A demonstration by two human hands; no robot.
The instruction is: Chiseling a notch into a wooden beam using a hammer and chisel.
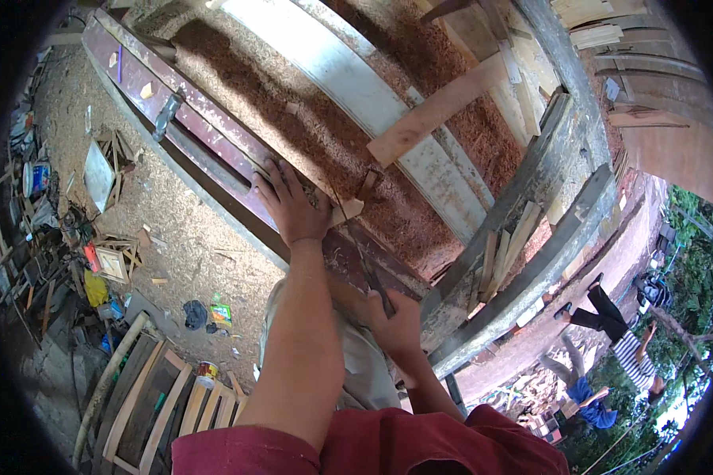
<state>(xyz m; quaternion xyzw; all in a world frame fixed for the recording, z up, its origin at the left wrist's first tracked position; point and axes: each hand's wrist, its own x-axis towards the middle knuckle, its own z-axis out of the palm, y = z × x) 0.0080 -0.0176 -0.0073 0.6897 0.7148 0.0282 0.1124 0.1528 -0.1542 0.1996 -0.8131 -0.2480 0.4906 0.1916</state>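
Observation:
My left hand point(295, 207) presses down on the maroon bench plank point(214, 131), its fingers bent and its thumb side holding a short pale wood piece point(347, 212). One end of that piece sticks out beside the hand; the rest is hidden under it. Closer to me, my right hand point(396, 323) is wrapped round the dark handle of a handsaw point(364, 265). Its thin blade, seen nearly edge-on, runs up and away past the wood piece's end. A hammer point(167, 117) lies on the plank beyond my left hand.
Sawdust fills the floor beyond the bench, around a long white board point(333, 75) and a brown plank point(440, 107) across it. Grey beams point(523, 253) stand at the right. Wooden frames point(146, 404) lie at the lower left. Two people point(630, 360) are at the far right.

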